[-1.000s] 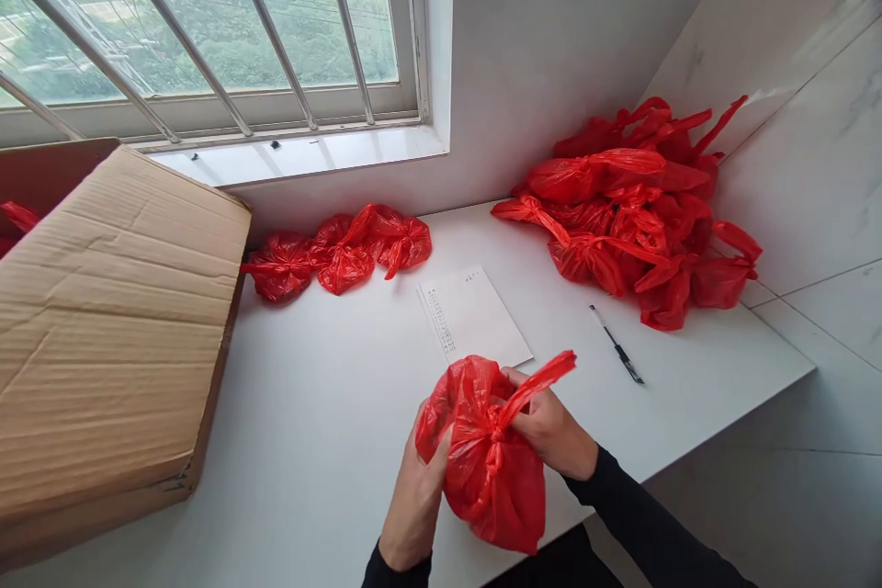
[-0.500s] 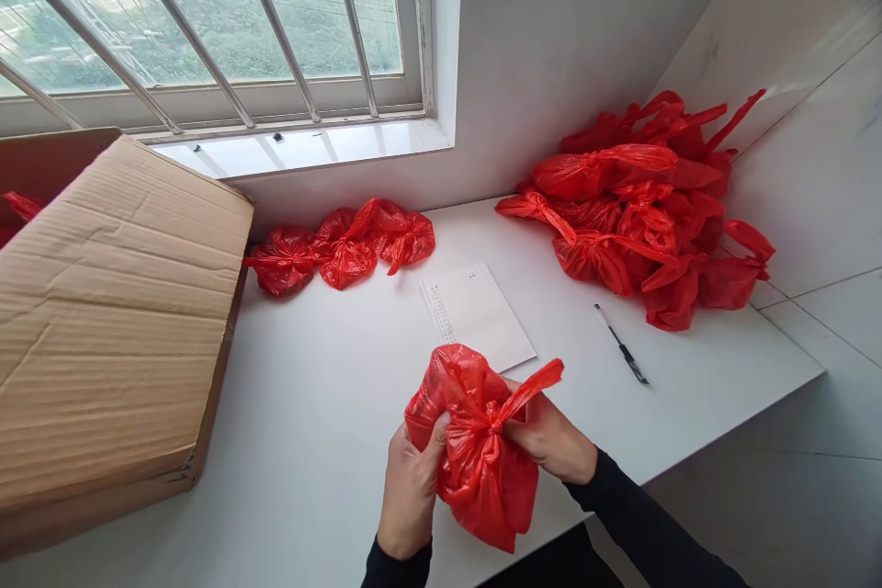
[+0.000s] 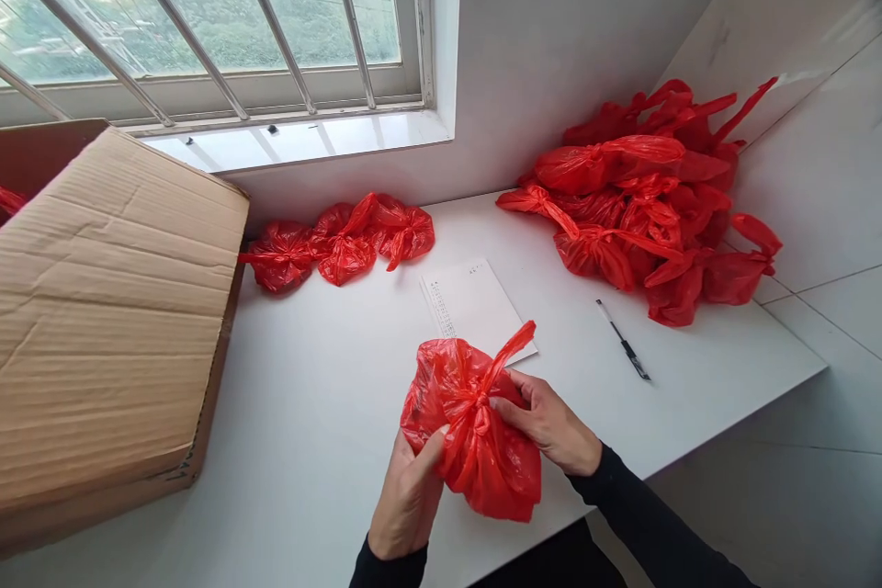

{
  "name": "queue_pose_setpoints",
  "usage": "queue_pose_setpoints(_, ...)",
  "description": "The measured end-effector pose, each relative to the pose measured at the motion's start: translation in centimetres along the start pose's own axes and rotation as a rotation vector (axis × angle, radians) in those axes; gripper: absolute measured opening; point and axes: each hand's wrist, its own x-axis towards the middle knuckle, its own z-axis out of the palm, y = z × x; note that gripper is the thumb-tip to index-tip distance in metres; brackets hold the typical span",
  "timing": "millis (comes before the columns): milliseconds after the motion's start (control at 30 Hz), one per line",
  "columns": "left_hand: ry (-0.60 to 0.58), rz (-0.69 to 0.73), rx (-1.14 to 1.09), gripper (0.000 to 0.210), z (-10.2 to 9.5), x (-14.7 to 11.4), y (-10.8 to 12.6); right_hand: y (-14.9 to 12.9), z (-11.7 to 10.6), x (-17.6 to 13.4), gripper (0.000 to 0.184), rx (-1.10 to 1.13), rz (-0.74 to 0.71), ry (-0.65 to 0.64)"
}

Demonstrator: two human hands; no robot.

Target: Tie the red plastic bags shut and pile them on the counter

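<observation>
A knotted red plastic bag is held between both hands over the front of the white table. My left hand grips its lower left side, the thumb on top and the fingers hidden beneath. On the right side my right hand is closed on the bag, its thumb close to the knot. One tied handle end sticks up from the knot. What the bag contains does not show. Just behind it lies a white sheet or notebook with small writing, partly covered by the bag.
A large cardboard box with red plastic inside stands at the left. Several tied red bags lie along the wall under the barred window. A heap of red bags fills the back right corner. A pen lies near the heap.
The bag has been turned slightly in my hands, its handle end swinging left and up. My right thumb has come into view on top of the bag.
</observation>
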Motion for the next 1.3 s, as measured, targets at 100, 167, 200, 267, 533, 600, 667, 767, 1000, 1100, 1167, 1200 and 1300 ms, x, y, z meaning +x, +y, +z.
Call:
queue_pose_setpoints(100,-0.044,0.023,0.053,0.057,0.1,0.1,0.1,-0.2,-0.1,0.0,0.034,0.060,-0.014,-0.043)
queue_pose_setpoints(167,-0.049,0.025,0.084,0.050,0.1,0.2,0.3,-0.2,-0.2,0.0,0.036,0.086,-0.014,-0.051)
queue_pose_setpoints(200,-0.050,0.027,0.089,0.048,0.0,0.3,0.3,-0.1,-0.2,0.0,0.035,0.094,-0.008,-0.041)
queue_pose_setpoints(267,-0.064,0.033,0.080,0.048,-0.1,0.3,0.4,0.2,-0.3,0.2,0.034,0.105,0.006,-0.003)
queue_pose_setpoints(533,0.005,-0.020,0.044,0.049,-0.4,0.3,0.3,0.0,-0.5,0.0,0.041,0.018,0.010,0.010)
queue_pose_setpoints(600,0.069,-0.038,0.001,0.048,-0.6,0.5,0.4,-0.3,-0.4,-0.3,0.048,0.032,0.021,-0.064)
queue_pose_setpoints(667,0.110,-0.070,-0.054,0.046,-0.8,0.7,0.5,-0.5,-0.4,-0.5,0.060,0.051,0.045,-0.170)
queue_pose_setpoints(767,0.101,-0.118,-0.145,0.042,-1.1,0.6,0.7,-0.1,-0.4,-0.6,0.061,0.042,0.042,-0.197)
queue_pose_setpoints(1000,-0.094,-0.009,-0.007,0.065,-0.6,-0.4,0.2,0.7,0.1,0.0,0.044,0.097,0.006,-0.028)
queue_pose_setpoints(1100,-0.065,0.039,0.085,0.060,-0.5,-0.2,-0.2,0.7,0.1,0.0,0.044,0.115,0.025,-0.019)
queue_pose_setpoints(1167,-0.059,0.041,0.110,0.051,-0.7,0.3,-0.4,0.9,-0.1,-0.1,0.043,0.099,0.045,-0.044)
queue_pose_setpoints(1200,-0.056,0.031,0.119,0.047,-0.9,0.5,-0.6,1.0,-0.1,-0.2,0.042,0.092,0.049,-0.045)
queue_pose_setpoints(1300,-0.023,-0.018,0.126,0.042,-1.5,1.0,-0.9,1.3,-0.1,-0.2,0.039,0.106,0.039,0.008)
